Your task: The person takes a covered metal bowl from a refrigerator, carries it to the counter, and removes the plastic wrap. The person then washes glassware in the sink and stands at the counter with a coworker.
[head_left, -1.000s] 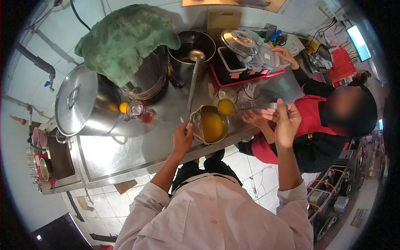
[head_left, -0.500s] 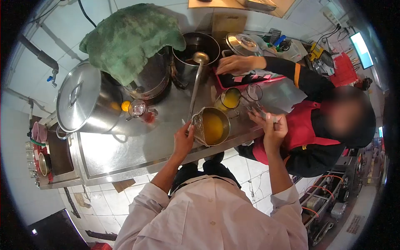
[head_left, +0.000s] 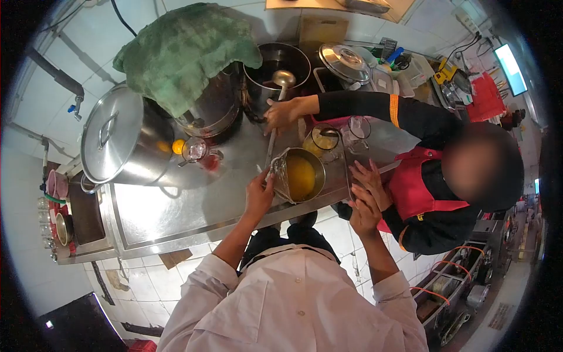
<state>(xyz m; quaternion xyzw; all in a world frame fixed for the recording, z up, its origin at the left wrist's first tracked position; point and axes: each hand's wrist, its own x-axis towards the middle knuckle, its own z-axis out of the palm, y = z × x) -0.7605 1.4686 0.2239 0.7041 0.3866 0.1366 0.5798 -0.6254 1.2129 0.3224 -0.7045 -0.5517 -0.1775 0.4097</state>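
A metal pot of yellow liquid (head_left: 302,178) stands near the counter's front edge. Clear plastic film (head_left: 280,176) clings to its left side, where my left hand (head_left: 258,196) is closed on the pot. My right hand (head_left: 365,212) grips the thin handle of a small ladle (head_left: 330,132). Its bowl lies over a glass mug (head_left: 320,144) with pale yellow contents. Another glass mug (head_left: 355,132) stands just to the right. A co-worker's hand (head_left: 373,183) is spread close beside my right hand; the co-worker's other hand (head_left: 282,115) is at the handle of a large ladle (head_left: 284,80).
A big lidded stockpot (head_left: 120,135) and a cloth-covered pot (head_left: 208,114) stand to the left. Between them and me are an orange fruit (head_left: 177,146) and a glass mug with ice (head_left: 195,150). A dark deep pot (head_left: 299,58) is behind; the co-worker (head_left: 419,182) leans in from the right.
My right hand has moved left and down, and the ladle bowl has gone from yellow-filled to tipped. The co-worker's far hand has moved left to the large ladle's handle. My left hand stays put.
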